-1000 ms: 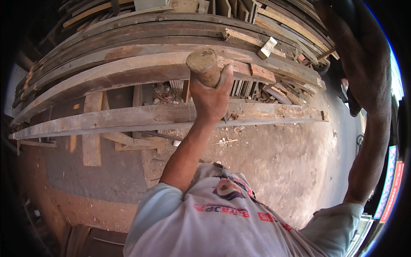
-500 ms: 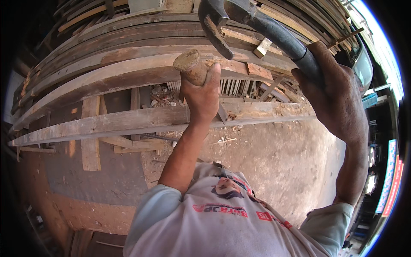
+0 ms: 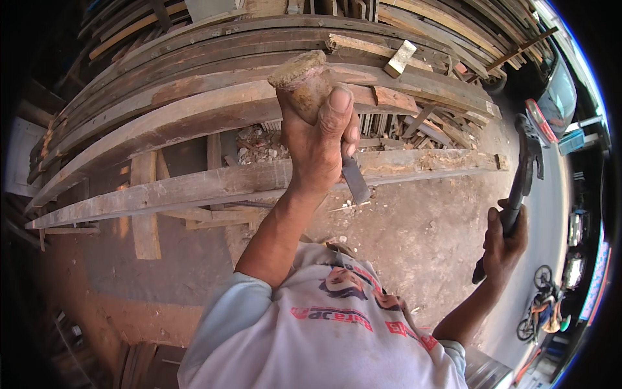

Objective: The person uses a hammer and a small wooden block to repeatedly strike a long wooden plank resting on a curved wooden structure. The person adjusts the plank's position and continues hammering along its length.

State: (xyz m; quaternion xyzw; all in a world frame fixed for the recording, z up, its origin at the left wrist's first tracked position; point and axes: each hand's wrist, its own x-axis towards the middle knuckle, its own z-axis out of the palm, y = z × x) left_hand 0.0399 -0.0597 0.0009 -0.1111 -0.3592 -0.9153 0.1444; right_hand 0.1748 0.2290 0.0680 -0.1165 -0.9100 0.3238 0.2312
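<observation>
My left hand [image 3: 317,146] is closed around the thick wooden handle of a chisel [image 3: 299,72]. The handle's worn, flattened top faces up, and the flat metal blade sticks out below my fist, pointing down and to the right. Beneath it runs a long weathered wooden beam [image 3: 214,185]; the blade's tip appears apart from the wood. Out to the right, my right hand [image 3: 504,245] grips a claw hammer [image 3: 526,152] by its dark handle, its head upward and well away from the chisel.
A second long beam [image 3: 162,129] and several stacked boards lie beyond. A short wood block [image 3: 400,58] rests on the stack. Wood scraps and chips [image 3: 262,144] litter the ground between beams. A road with a parked car [image 3: 554,104] and a motorcycle [image 3: 539,305] lies at right.
My right hand has swung the hammer from above the chisel down and out to the right. My left hand has lifted slightly and turned, showing more of the chisel's blade.
</observation>
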